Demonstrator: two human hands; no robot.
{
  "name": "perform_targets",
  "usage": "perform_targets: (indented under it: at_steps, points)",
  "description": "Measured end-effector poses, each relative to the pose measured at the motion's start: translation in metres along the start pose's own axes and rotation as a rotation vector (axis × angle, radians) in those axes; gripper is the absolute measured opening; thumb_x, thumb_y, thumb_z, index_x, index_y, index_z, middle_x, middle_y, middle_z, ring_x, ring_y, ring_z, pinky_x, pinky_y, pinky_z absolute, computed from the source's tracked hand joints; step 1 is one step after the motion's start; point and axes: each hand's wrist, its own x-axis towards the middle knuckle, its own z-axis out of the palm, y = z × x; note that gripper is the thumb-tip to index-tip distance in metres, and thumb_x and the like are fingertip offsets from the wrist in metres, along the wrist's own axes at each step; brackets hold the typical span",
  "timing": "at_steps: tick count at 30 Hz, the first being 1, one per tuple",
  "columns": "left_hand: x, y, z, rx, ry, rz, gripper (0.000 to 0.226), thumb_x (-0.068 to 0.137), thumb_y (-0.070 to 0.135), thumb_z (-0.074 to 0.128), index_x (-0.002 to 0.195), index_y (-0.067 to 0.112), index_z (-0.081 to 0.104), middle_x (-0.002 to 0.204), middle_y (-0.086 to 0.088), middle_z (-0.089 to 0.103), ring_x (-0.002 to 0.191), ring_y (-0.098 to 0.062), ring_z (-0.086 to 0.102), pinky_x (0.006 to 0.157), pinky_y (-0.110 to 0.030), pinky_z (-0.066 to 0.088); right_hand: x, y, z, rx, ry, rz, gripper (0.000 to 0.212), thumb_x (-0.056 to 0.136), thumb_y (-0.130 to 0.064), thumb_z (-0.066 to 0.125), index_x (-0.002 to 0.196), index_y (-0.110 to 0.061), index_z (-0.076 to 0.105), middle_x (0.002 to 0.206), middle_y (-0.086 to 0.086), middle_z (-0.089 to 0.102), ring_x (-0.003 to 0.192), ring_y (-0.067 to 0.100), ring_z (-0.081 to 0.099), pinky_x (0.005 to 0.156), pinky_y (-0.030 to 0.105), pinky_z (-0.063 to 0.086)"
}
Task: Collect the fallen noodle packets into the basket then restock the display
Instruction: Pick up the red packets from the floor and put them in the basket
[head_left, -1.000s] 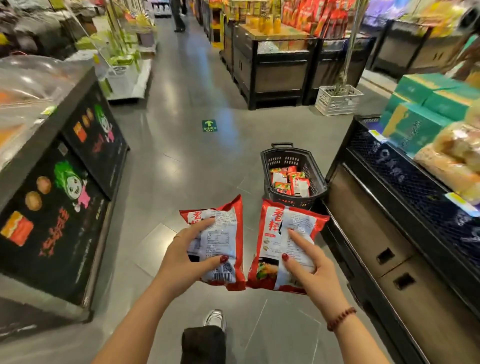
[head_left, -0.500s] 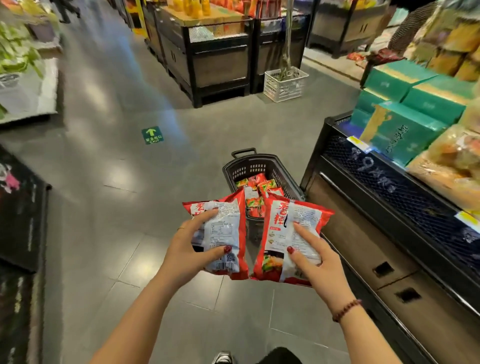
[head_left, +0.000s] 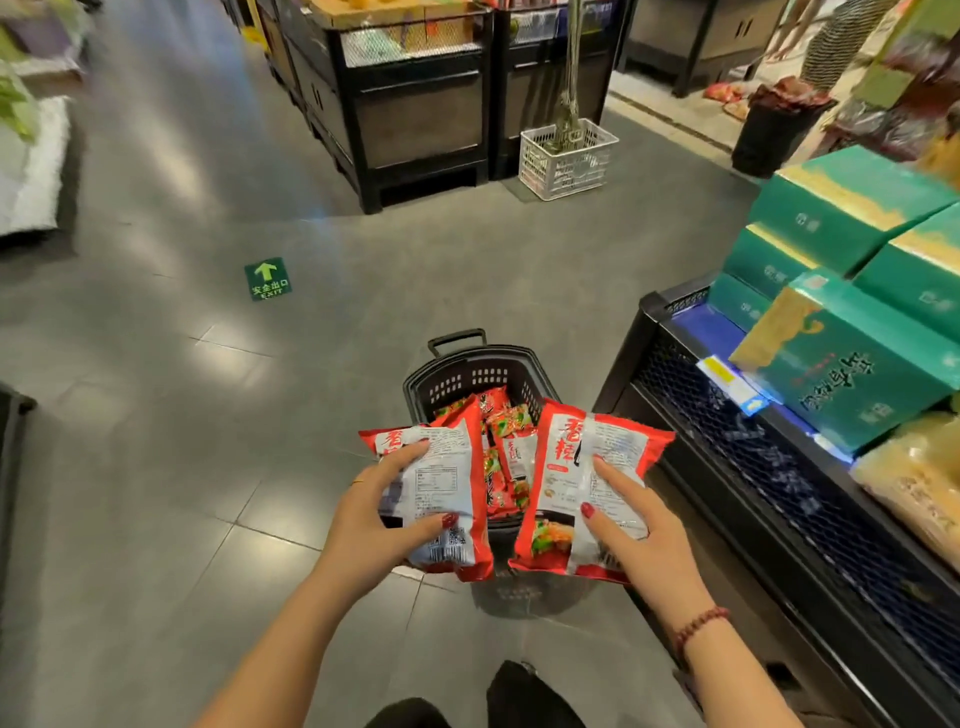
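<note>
My left hand (head_left: 371, 519) grips a red and white noodle packet (head_left: 447, 483), thumb on its lower face and fingers over its top. My right hand (head_left: 636, 525) holds a second red noodle packet (head_left: 566, 467), with fingers spread on its printed face. Both packets hang just above the near end of a black plastic basket (head_left: 470, 371) that stands on the floor. Several more red noodle packets (head_left: 506, 423) lie inside the basket. The packets I hold hide the basket's near rim.
A black display stand (head_left: 779, 499) with a mesh shelf runs along the right, carrying green boxes (head_left: 852, 358) and yellowish bagged goods (head_left: 919, 483). A white crate (head_left: 569, 156) and dark produce stands (head_left: 410, 98) sit ahead. Grey tiled floor with a green exit sticker (head_left: 267, 279) stretches left.
I have walked forward, so the basket is now directly under my hands. Both packets have stayed in my grip and moved over the basket.
</note>
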Motion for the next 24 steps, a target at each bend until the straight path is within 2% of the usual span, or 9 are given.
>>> perform_targets:
  at_steps: [4,7,9,12,13,17,19,22,24]
  points:
    - [0.051,0.002,0.013,0.049,-0.006,-0.025,0.07,0.075,0.021,0.083,0.119,0.062,0.048,0.126,0.02,0.047,0.116,-0.004,0.047,0.082,-0.039,0.059,0.064,0.0,-0.014,-0.033,0.001,0.021,0.045,0.084,-0.021,0.072,0.119,-0.046,0.058,0.126,-0.01,0.053,0.115,0.005,0.052,0.095,0.026,0.047]
    - [0.095,-0.002,0.018,0.038,0.006,-0.056,0.072,0.074,0.024,0.084,0.119,0.066,0.046,0.124,0.026,0.045,0.115,0.001,0.046,0.085,-0.042,0.058,0.11,0.003,-0.015,-0.035,0.004,0.049,0.044,0.082,-0.025,0.074,0.118,-0.047,0.061,0.127,-0.012,0.054,0.117,0.005,0.053,0.101,0.042,0.048]
    - [0.127,-0.008,0.019,0.026,0.009,-0.069,0.072,0.074,0.025,0.083,0.118,0.068,0.045,0.123,0.026,0.045,0.113,0.004,0.047,0.086,-0.043,0.057,0.14,0.009,-0.012,-0.056,0.01,0.056,0.046,0.081,-0.026,0.075,0.12,-0.047,0.062,0.127,-0.013,0.054,0.118,0.005,0.053,0.101,0.045,0.048]
    - [0.174,-0.017,0.023,0.02,-0.012,-0.115,0.07,0.073,0.032,0.083,0.121,0.065,0.045,0.129,0.014,0.048,0.117,-0.008,0.051,0.082,-0.048,0.058,0.179,0.014,-0.008,-0.078,0.011,0.08,0.046,0.081,-0.027,0.075,0.119,-0.05,0.061,0.126,-0.015,0.054,0.117,0.005,0.054,0.1,0.045,0.049]
    - [0.188,-0.02,0.026,0.021,-0.014,-0.117,0.071,0.073,0.032,0.084,0.122,0.065,0.045,0.128,0.014,0.049,0.117,-0.009,0.051,0.083,-0.049,0.058,0.191,0.015,-0.008,-0.092,0.005,0.091,0.046,0.081,-0.026,0.074,0.118,-0.051,0.061,0.125,-0.015,0.053,0.117,0.006,0.053,0.101,0.045,0.048]
    - [0.229,-0.026,0.042,0.018,0.028,-0.124,0.069,0.073,0.023,0.084,0.116,0.064,0.048,0.118,0.036,0.042,0.109,0.005,0.046,0.091,-0.044,0.054,0.236,0.024,-0.009,-0.163,-0.036,0.123,0.048,0.084,-0.019,0.073,0.118,-0.05,0.057,0.124,-0.011,0.052,0.119,0.009,0.05,0.105,0.042,0.043]
    - [0.242,-0.034,0.054,0.041,0.054,-0.147,0.07,0.073,0.02,0.084,0.116,0.059,0.044,0.118,0.031,0.043,0.107,0.0,0.045,0.097,-0.035,0.046,0.258,0.034,-0.007,-0.184,-0.072,0.16,0.047,0.085,-0.017,0.071,0.118,-0.047,0.056,0.124,-0.007,0.051,0.117,0.01,0.049,0.103,0.035,0.043]
    - [0.259,-0.059,0.078,0.048,0.078,-0.209,0.071,0.072,0.027,0.085,0.119,0.06,0.043,0.119,0.02,0.046,0.112,-0.003,0.044,0.098,-0.033,0.043,0.294,0.058,-0.003,-0.197,-0.136,0.199,0.046,0.086,-0.014,0.07,0.122,-0.039,0.056,0.127,-0.005,0.049,0.118,0.008,0.046,0.09,0.013,0.04]
    - [0.267,-0.081,0.098,0.035,0.095,-0.278,0.07,0.073,0.031,0.085,0.12,0.061,0.043,0.12,0.021,0.046,0.113,0.007,0.045,0.096,-0.031,0.046,0.317,0.082,0.002,-0.212,-0.19,0.239,0.047,0.086,-0.013,0.07,0.124,-0.036,0.058,0.129,-0.004,0.049,0.119,0.008,0.047,0.089,0.014,0.039]
